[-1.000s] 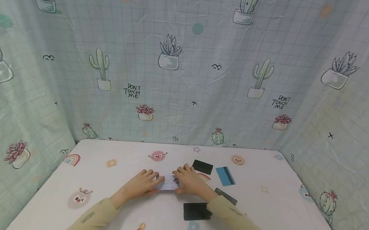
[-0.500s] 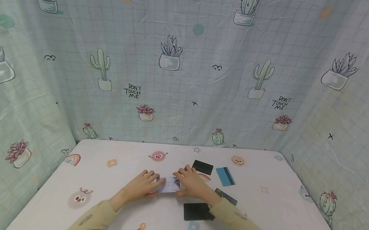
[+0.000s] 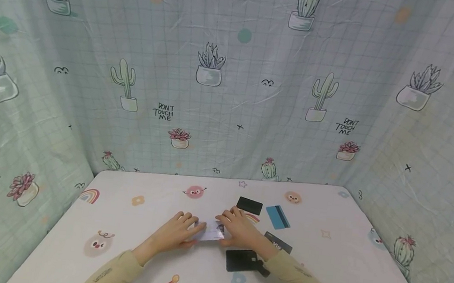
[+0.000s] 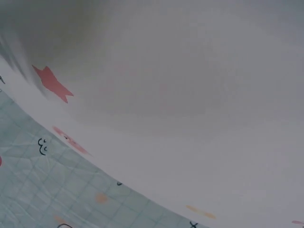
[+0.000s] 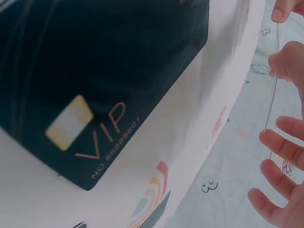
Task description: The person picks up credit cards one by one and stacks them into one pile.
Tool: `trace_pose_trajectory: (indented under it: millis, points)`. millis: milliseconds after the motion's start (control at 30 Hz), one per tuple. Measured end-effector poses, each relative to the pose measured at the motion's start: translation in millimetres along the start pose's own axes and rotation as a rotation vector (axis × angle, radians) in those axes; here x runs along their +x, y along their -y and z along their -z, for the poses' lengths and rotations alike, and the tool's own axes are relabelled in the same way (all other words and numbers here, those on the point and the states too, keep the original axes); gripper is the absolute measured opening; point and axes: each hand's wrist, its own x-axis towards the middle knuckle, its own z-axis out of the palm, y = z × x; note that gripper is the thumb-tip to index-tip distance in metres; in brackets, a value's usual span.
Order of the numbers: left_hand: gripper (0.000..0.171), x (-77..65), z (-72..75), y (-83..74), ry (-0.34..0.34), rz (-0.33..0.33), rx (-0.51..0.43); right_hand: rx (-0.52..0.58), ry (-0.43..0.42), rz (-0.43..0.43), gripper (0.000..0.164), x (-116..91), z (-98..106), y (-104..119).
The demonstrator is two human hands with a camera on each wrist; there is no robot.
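Both hands hold a pale lilac-white card (image 3: 211,230) with a small dark picture near its right end, just over the table's middle. My left hand (image 3: 177,230) grips its left end, thumb on the near side. At the other end, my right hand (image 3: 241,230) pinches the card between thumb and fingers. From the right wrist, the card (image 5: 272,107) appears almost edge-on as a thin line, with fingers (image 5: 280,178) along it. Neither hand shows in the left wrist view.
Around the right forearm lie a black card (image 3: 241,261), a dark VIP card (image 3: 278,242), a blue striped card (image 3: 277,217) and another black card (image 3: 249,205). A small dark shape (image 3: 263,269) sits beside the sleeve. The white table (image 3: 135,229) is backed by a cactus-print curtain (image 3: 231,104).
Both hands and the pale card have shifted slightly right and nearer. The right forearm has slid right, uncovering the VIP lettering and more of the near black card.
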Motion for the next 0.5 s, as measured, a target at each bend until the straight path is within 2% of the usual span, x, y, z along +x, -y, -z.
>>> trace_pose_trajectory:
  millis: [300,500]
  points:
    - [0.050,2.1,5.8,-6.4,-0.017,0.004,-0.033,0.009,-0.056,0.027,0.061,-11,-1,-4]
    - [0.049,3.1,10.6,-13.9,-0.024,-0.003,-0.036,0.030,-0.018,0.011,0.060,-20,1,-1]
